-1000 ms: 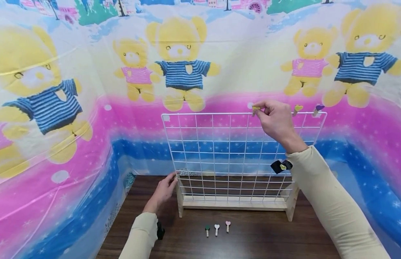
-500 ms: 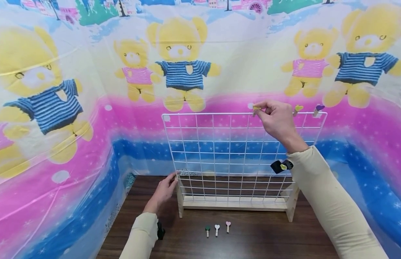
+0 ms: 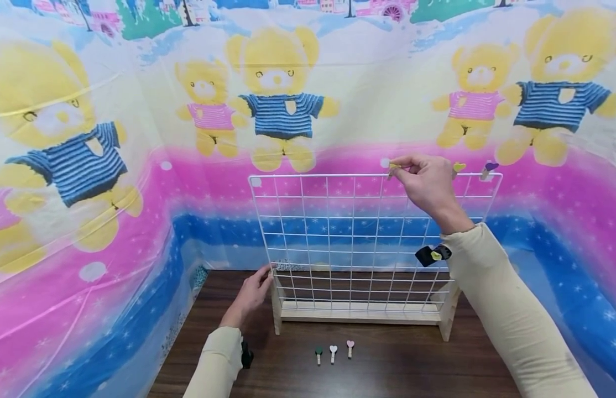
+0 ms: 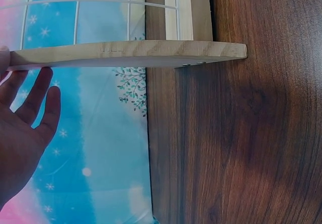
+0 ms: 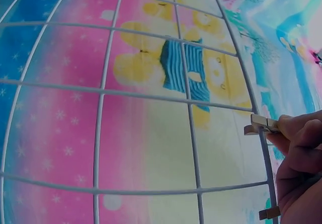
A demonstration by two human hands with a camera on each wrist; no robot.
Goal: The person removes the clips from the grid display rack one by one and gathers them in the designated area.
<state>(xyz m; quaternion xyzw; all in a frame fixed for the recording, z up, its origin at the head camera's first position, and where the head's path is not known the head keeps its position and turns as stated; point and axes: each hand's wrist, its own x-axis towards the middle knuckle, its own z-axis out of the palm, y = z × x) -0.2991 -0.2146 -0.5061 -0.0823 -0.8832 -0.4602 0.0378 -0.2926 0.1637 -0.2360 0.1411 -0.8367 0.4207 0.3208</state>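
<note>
My right hand (image 3: 427, 179) pinches a mini clothespin with a yellow heart (image 3: 395, 166) at the top wire of a white wire grid (image 3: 327, 221). In the right wrist view, the ends of this wooden clothespin (image 5: 259, 121) lie on either side of the wire, with my thumb and finger on its rear end. Low on the left, my left hand (image 3: 250, 292) holds the grid's wooden stand (image 3: 276, 309) by its side piece. Seen from the left wrist, the thumb is on one side of that wooden piece (image 4: 131, 50) and the fingertips (image 4: 44, 78) on the other.
Another yellow-heart clothespin (image 3: 458, 168) and a purple-heart one (image 3: 489, 167) sit on the top wire to the right. Green (image 3: 318, 354), white (image 3: 333, 353) and pink (image 3: 350, 348) heart clothespins lie on the brown table (image 3: 387, 370). A bear-print cloth (image 3: 367, 110) hangs behind.
</note>
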